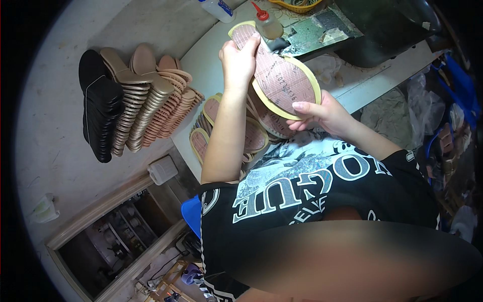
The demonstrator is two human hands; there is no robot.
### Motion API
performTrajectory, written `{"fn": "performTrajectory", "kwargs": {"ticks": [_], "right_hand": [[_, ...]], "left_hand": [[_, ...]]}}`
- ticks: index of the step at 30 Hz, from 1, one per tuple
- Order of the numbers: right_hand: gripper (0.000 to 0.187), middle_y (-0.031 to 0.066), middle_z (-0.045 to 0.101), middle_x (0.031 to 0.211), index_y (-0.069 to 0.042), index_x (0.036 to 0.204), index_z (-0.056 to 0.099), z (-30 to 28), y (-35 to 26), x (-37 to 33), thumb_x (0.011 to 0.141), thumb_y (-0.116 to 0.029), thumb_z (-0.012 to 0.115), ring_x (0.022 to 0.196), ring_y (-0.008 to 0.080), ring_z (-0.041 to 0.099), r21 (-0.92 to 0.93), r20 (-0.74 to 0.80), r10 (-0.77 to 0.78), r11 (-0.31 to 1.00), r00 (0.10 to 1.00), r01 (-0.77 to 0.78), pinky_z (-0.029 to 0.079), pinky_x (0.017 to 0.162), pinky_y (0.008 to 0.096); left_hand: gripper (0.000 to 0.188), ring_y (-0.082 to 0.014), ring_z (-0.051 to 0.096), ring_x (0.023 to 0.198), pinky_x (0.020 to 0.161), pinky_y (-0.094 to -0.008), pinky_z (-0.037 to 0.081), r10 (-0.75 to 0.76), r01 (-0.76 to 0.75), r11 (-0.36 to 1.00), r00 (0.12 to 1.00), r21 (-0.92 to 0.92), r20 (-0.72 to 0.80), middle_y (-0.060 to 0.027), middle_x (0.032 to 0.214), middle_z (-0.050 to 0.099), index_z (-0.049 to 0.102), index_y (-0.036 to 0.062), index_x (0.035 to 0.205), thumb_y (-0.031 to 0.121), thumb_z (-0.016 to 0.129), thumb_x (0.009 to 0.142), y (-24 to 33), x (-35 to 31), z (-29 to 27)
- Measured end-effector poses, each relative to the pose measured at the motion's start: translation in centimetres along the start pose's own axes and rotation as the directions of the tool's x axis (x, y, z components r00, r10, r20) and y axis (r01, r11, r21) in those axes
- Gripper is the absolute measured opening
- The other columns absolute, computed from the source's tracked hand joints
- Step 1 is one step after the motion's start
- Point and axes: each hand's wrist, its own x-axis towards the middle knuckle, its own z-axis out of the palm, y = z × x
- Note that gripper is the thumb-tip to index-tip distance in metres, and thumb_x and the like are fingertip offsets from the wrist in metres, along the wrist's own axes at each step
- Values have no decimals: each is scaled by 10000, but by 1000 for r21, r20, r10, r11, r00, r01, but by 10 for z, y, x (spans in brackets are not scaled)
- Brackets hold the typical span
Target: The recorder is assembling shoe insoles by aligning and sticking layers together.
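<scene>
Between both hands is a shoe insole (pixel 282 80) with a pinkish-brown lined underside and a yellow rim, tilted above the table. My left hand (pixel 239 60) is closed round its narrower end, thumb on the printed face. At the broad end my right hand (pixel 326 111) pinches the lower edge, thumb on top and fingers beneath. Just below it, partly hidden by my left forearm and the held piece, more yellow-rimmed insoles (pixel 255 135) lie in piles on the white table (pixel 198 65).
Tall stacks of black insoles (pixel 103 110), gold insoles (pixel 156 90) and pink insoles (pixel 176 108) stand at the left. Beyond my hands are a red-tipped glue bottle (pixel 270 27), a green machine plate (pixel 322 32) and a yellow basket (pixel 299 6). Clear plastic bags (pixel 420 103) hang at right.
</scene>
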Motion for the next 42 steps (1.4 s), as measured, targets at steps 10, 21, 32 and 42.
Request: {"fn": "performTrajectory", "kwargs": {"ticks": [10, 21, 32, 42], "right_hand": [[294, 139, 684, 826, 32, 1011, 635, 25, -1, 21, 903, -240, 597, 690, 155, 669, 112, -154, -68, 990, 986, 86, 540, 657, 258], [350, 141, 680, 825, 39, 1064, 602, 34, -13, 52, 902, -272, 606, 686, 156, 671, 132, -161, -164, 974, 973, 186, 543, 627, 242], [386, 147, 667, 977, 65, 1080, 595, 20, -15, 60, 927, -289, 579, 781, 183, 694, 102, -138, -228, 965, 964, 243, 571, 649, 236], [425, 165, 683, 898, 71, 1048, 599, 15, -26, 62, 915, -332, 589, 742, 199, 700, 89, -126, -177, 978, 976, 189, 584, 619, 242]], "left_hand": [[830, -416, 349, 1282, 1057, -437, 306, -209, 100, 862, 963, 498, 168, -329, 1289, 456, 554, -119, 1174, 586, 639, 745, 0, 31, -21], [610, -202, 535, 1023, 884, -305, 433, -94, -251, 943, 428, 218, 899, -118, 1090, 587, 616, 41, 1089, 427, 805, 656, 44, 52, -47], [479, -118, 547, 804, 678, -262, 466, -162, -193, 936, 508, 295, 846, -46, 880, 595, 541, 50, 1072, 389, 733, 795, 41, 39, -66], [490, -150, 612, 778, 697, -281, 500, -195, 46, 971, 715, 233, 671, -105, 885, 654, 586, 0, 1103, 361, 720, 800, 36, -7, -73]]}}
